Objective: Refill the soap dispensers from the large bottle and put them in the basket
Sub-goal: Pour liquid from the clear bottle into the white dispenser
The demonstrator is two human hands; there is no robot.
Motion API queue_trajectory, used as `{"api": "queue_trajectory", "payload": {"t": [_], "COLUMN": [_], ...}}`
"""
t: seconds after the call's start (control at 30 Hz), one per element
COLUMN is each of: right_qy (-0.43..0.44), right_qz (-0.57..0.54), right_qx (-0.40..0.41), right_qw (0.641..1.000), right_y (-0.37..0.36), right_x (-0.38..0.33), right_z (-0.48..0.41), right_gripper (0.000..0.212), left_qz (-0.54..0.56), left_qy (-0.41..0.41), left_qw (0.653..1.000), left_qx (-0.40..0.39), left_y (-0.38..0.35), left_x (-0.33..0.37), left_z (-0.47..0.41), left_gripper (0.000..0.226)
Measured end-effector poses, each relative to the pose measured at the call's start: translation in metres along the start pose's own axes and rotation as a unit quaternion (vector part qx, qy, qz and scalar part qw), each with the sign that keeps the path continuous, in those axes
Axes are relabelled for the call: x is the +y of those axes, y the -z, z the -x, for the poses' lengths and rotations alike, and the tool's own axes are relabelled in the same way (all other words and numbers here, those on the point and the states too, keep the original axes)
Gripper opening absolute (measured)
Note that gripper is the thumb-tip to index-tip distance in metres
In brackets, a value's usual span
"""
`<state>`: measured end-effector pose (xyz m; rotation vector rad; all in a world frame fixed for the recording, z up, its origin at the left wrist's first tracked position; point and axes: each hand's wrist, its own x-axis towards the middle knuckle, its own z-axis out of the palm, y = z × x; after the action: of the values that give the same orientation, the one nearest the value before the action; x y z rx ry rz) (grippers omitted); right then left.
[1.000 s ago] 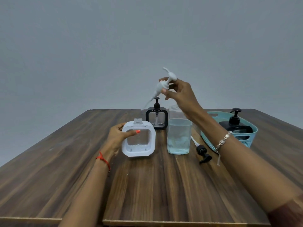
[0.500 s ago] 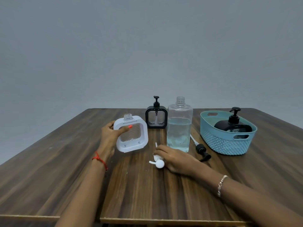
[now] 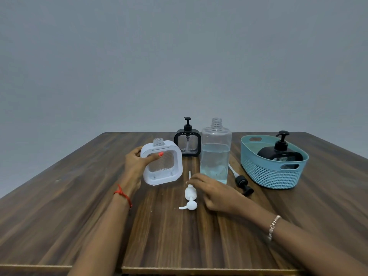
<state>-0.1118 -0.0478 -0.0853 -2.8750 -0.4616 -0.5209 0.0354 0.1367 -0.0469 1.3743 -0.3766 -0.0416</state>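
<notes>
My left hand [image 3: 137, 162] grips the white square dispenser [image 3: 162, 163] by its left side, tilted, its neck uncapped. The white pump [image 3: 190, 196] lies flat on the table in front of it. Just right of that pump my right hand [image 3: 214, 193] hovers with loosely curled fingers, holding nothing. The large clear bottle [image 3: 216, 150] stands uncapped, about half full of pale blue liquid. Behind stands a black-framed square dispenser [image 3: 187, 143] with its pump on. A round black dispenser [image 3: 279, 154] sits in the teal basket [image 3: 268, 176] at the right.
A black pump [image 3: 240, 180] with its tube lies on the wooden table [image 3: 79, 206] between the large bottle and the basket. The table's front edge runs across the bottom of the view. A plain grey wall stands behind.
My right hand brought the white pump down from mid-air, laid it on the table and let go. My left hand lifted and tilted the white dispenser slightly.
</notes>
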Motion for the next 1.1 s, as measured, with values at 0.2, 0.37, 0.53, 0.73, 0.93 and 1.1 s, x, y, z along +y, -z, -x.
{"api": "queue_trajectory", "payload": {"t": [0.2,0.37,0.53,0.73,0.93,1.1], "right_qy": [-0.048,-0.214,-0.287,-0.289,-0.292,-0.294], "right_qz": [-0.008,-0.196,-0.444,-0.438,-0.335,-0.226], "right_qx": [0.368,0.426,0.26,0.267,0.329,0.35], "right_qw": [0.928,0.857,0.808,0.808,0.833,0.86], "right_y": [0.034,0.061,0.066,0.058,0.061,0.065], "right_x": [0.003,0.021,0.054,0.049,0.025,0.02], "right_z": [-0.009,-0.022,-0.036,-0.04,-0.049,-0.058], "right_gripper": [0.029,0.07,0.101,0.064,0.046,0.059], "left_qz": [-0.01,-0.011,-0.019,-0.045,-0.065,-0.098], "left_qy": [-0.028,-0.027,-0.028,-0.046,-0.061,-0.072], "left_qw": [1.0,0.999,0.999,0.997,0.996,0.992], "left_qx": [0.0,-0.014,-0.02,-0.04,-0.029,-0.018], "left_y": [-0.008,-0.014,-0.019,-0.026,-0.026,-0.024], "left_x": [0.003,0.004,0.005,0.013,0.016,0.018], "left_z": [-0.001,-0.002,-0.005,-0.002,0.0,0.002], "left_gripper": [0.04,0.036,0.041,0.032,0.032,0.042]}}
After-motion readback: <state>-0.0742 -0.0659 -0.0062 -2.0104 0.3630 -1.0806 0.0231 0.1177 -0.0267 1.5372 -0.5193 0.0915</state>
